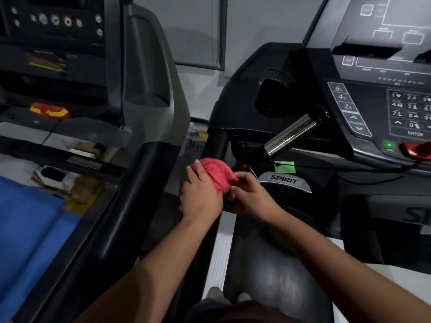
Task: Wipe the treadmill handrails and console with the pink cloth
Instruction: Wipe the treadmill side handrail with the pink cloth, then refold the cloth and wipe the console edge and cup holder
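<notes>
Both forearms reach forward from the bottom edge; the left hand lies flat over the crumpled pink cloth, its grip spread and pressing it on the black handrail, while the right hand pinches the cloth's near edge. Just beyond, a chrome pulse bar angles up toward the matte console, marked "ENTER" and "INCLINE". A grey shroud reads "SPIRIT". Left stands a second treadmill with a blue sheet.
</notes>
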Demonstrator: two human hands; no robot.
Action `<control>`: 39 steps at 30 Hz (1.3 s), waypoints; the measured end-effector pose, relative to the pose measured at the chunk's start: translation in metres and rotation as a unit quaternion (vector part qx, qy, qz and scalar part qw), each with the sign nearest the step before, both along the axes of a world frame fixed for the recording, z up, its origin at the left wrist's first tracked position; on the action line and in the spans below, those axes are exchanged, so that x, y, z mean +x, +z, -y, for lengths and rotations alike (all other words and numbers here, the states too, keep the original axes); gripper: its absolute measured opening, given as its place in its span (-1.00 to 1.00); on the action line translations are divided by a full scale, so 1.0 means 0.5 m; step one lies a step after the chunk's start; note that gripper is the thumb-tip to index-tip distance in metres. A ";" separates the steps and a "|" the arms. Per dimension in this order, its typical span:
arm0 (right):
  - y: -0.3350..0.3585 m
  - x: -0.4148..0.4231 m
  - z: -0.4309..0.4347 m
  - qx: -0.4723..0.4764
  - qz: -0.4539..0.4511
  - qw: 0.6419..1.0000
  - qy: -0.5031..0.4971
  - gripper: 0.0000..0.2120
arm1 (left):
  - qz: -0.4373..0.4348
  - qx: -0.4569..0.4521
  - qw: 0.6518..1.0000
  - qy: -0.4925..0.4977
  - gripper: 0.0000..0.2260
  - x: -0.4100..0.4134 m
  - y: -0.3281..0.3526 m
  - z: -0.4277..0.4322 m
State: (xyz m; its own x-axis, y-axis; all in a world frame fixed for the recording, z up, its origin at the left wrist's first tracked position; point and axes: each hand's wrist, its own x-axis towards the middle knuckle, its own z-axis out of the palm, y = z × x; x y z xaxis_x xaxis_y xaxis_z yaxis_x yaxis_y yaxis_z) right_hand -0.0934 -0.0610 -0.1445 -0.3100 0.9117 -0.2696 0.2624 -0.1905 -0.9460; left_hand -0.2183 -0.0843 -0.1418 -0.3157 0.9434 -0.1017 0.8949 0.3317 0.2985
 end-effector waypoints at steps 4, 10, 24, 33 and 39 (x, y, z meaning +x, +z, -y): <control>-0.025 0.033 0.009 -0.033 0.033 0.999 -0.020 -0.86 | 0.105 -0.015 0.993 0.049 -0.14 -0.024 0.010 -0.080; -0.046 0.081 0.043 -0.086 0.028 0.994 -0.055 -0.93 | 0.358 -0.085 0.927 0.072 -0.15 -0.076 0.032 -0.168; -0.036 0.107 0.046 -0.090 0.045 0.993 -0.059 -0.83 | 0.413 -0.063 0.894 0.162 -0.67 -0.126 -0.027 -0.140; 0.067 0.083 0.013 0.110 0.051 0.989 0.084 -0.79 | 0.231 0.202 0.950 0.054 -0.62 -0.048 0.115 -0.097; 0.197 0.131 -0.019 0.380 -0.050 0.923 -0.015 -0.63 | 0.316 0.231 0.920 -0.024 -0.57 0.095 0.223 -0.076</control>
State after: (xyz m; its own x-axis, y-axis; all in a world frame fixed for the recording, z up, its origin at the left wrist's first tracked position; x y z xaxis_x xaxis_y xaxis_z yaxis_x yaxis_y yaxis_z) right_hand -0.0280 -0.0516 -0.0458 -0.2704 0.8342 0.4806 0.1709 0.5329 -0.8288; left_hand -0.1710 -0.0461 -0.0304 -0.2874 0.9436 0.1645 0.5052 0.0034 0.8630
